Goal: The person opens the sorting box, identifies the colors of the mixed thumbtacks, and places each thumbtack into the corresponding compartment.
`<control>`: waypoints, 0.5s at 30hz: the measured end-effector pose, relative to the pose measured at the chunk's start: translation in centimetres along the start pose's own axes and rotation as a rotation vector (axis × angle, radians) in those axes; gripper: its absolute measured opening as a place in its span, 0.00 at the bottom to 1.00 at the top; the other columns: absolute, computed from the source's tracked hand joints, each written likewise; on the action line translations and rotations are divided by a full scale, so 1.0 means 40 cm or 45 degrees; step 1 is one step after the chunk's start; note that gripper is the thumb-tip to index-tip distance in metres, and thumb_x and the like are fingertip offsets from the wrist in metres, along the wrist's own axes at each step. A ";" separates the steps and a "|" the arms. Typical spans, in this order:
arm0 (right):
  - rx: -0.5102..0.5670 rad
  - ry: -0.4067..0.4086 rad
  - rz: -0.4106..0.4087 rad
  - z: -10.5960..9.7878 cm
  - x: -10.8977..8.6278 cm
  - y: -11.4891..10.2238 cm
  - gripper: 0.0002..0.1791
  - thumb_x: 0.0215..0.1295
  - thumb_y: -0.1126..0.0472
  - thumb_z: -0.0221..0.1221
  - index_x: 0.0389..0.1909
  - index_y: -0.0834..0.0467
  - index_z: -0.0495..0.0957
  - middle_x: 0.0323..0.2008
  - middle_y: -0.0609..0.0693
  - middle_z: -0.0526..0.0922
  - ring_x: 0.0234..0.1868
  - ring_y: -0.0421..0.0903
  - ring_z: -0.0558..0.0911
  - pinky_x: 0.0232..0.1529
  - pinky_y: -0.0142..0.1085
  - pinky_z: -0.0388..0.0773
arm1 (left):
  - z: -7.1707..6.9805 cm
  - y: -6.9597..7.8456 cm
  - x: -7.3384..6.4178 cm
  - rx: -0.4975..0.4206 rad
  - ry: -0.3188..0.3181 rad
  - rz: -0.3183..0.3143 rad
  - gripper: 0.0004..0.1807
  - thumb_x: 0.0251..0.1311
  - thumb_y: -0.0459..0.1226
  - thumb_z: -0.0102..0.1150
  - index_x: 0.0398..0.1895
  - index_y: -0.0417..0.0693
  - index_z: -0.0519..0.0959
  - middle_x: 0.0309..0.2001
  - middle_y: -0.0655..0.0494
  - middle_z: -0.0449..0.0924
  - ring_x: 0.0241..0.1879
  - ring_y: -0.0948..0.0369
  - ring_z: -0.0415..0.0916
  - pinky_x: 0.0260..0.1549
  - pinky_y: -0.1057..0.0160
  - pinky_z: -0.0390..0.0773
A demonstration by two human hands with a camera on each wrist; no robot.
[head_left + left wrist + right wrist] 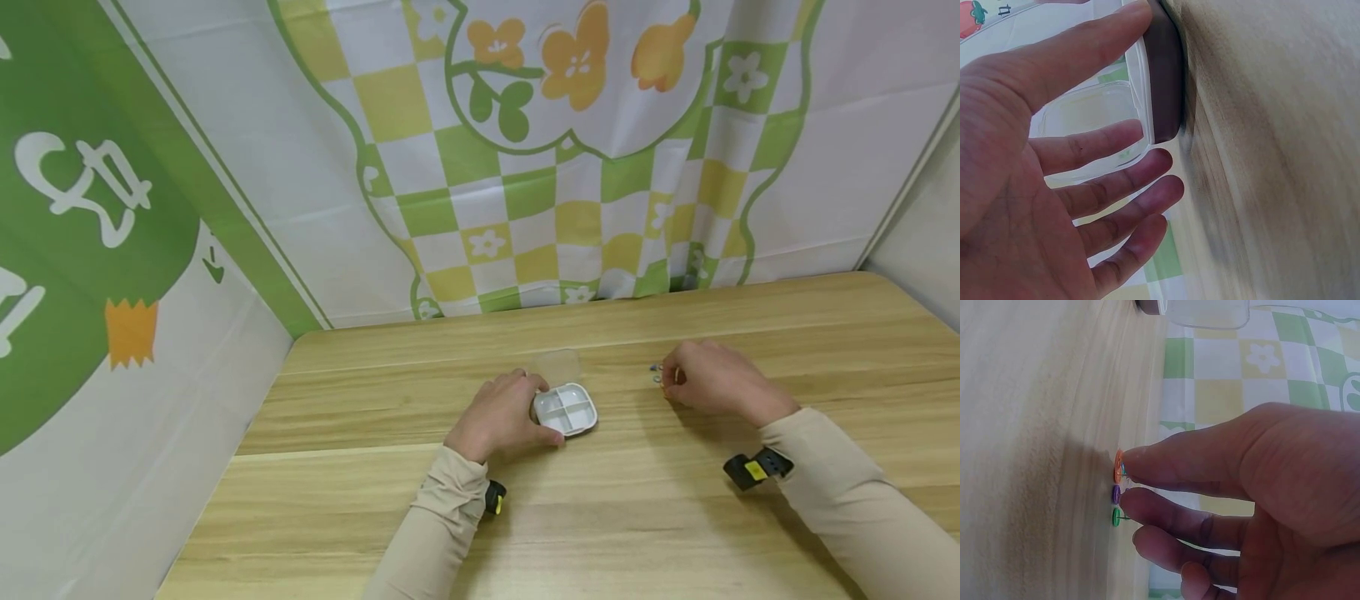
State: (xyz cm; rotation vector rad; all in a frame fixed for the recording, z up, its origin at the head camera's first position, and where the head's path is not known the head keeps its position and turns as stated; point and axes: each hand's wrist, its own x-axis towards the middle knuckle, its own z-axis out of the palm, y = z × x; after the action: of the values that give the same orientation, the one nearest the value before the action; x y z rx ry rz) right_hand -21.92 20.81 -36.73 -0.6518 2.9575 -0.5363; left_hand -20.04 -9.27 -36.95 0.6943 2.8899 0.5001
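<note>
The left hand [504,417] grips the white box [566,409]. Well apart, the right hand [712,382] pinches an orange tack [1117,469] beside a purple tack [1115,494] and green tack [1115,517].

Both arms [847,496] reach forward, left grip [506,414] with thumb [1079,53] wide of forefinger [1094,145], and there's the right grip [708,381], curled, thumb close beside its bent fingers [1172,512]!
</note>
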 end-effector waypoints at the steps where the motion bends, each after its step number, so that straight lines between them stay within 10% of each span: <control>1: 0.003 -0.002 -0.001 -0.001 0.000 0.000 0.08 0.61 0.64 0.68 0.24 0.52 0.82 0.25 0.42 0.78 0.25 0.42 0.73 0.27 0.39 0.70 | 0.000 0.000 0.000 0.000 -0.001 -0.001 0.37 0.48 0.53 0.79 0.60 0.46 0.79 0.50 0.53 0.80 0.49 0.57 0.75 0.57 0.52 0.70; 15: 0.026 0.006 -0.004 -0.004 0.003 -0.008 0.07 0.61 0.64 0.68 0.25 0.51 0.83 0.26 0.42 0.80 0.27 0.42 0.74 0.28 0.39 0.71 | -0.001 0.000 0.001 -0.007 0.002 0.002 0.37 0.48 0.52 0.79 0.59 0.45 0.79 0.50 0.54 0.80 0.48 0.57 0.75 0.57 0.53 0.70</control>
State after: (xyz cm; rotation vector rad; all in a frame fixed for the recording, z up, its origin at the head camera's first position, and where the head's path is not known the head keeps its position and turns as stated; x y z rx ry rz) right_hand -21.93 20.55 -36.46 -0.6545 2.9513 -0.5685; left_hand -20.09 -9.25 -36.91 0.6958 2.8887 0.5087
